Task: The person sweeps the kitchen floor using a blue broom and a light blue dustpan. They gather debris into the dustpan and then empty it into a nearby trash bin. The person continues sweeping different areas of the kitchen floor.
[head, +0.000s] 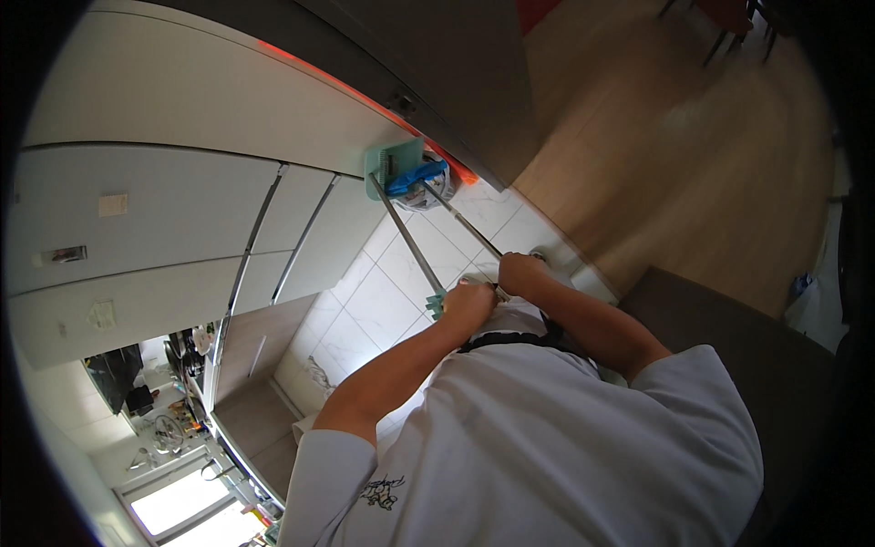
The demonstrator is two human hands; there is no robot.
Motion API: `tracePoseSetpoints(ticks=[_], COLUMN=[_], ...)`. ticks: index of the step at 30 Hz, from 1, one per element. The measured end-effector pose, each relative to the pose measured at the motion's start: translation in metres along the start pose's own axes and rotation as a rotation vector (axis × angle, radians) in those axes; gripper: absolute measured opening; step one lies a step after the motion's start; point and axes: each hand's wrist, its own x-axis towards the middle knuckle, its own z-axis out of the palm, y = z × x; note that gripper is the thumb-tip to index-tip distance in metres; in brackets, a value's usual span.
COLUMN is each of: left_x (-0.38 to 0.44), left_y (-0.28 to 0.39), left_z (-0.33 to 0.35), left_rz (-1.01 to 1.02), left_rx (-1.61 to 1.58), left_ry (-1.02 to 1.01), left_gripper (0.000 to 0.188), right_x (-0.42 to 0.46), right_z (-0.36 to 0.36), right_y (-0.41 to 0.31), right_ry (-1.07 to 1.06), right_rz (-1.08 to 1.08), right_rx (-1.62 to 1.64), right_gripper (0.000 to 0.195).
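Note:
My left hand (470, 299) grips the metal pole (408, 236) of a long-handled green dustpan (405, 154). A green toothed fitting (435, 305) sits on or beside that pole, right at my fingers. My right hand (522, 274) is closed around a second, thinner pole (472, 230), which leads down to a blue broom head (418, 177). The dustpan stands near the foot of the pale cabinets, and the broom head overlaps it. Behind and below the blue head shows a printed plastic bag (431, 198), partly hidden.
Pale cabinet doors (150, 212) rise on the left, beside white tiled floor (372, 294). A dark door (451, 75) stands ahead, with orange material (465, 171) at its edge. Wood flooring (656, 178) lies to the right. A brown furniture panel (724, 355) is near my right arm.

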Motion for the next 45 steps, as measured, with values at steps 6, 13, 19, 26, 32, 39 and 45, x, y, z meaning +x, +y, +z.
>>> tracePoseSetpoints(ticks=[6, 13, 19, 26, 32, 39, 45], left_x=[0.004, 0.001, -0.005, -0.01, -0.007, -0.02, -0.018], left_y=[-0.004, -0.011, -0.005, 0.001, -0.011, 0.002, -0.012], left_z=[-0.001, 0.008, 0.009, -0.001, -0.016, -0.02, -0.013], left_rz=[0.006, -0.004, 0.017, 0.022, 0.03, 0.021, 0.052], left_rx=[-0.02, 0.021, 0.007, 0.073, 0.056, 0.029, 0.072], left_ry=[0.045, 0.025, 0.053, 0.073, 0.117, 0.086, 0.153], left_gripper=[0.037, 0.039, 0.044, 0.043, 0.039, 0.038, 0.04], right_x=[0.026, 0.017, -0.001, 0.013, 0.026, 0.011, 0.022], right_z=[0.022, 0.018, 0.007, 0.036, 0.028, 0.048, 0.034], right_y=[0.029, 0.047, 0.04, 0.019, 0.046, 0.057, 0.042], right_ry=[-0.029, -0.072, 0.038, 0.168, -0.068, 0.167, 0.196], right_rz=[0.069, 0.088, 0.045, 0.038, 0.02, -0.063, -0.077], right_rx=[0.029, -0.053, 0.061, 0.224, 0.105, 0.132, 0.024], right_gripper=[0.025, 0.026, 0.028, 0.025, 0.028, 0.023, 0.024])
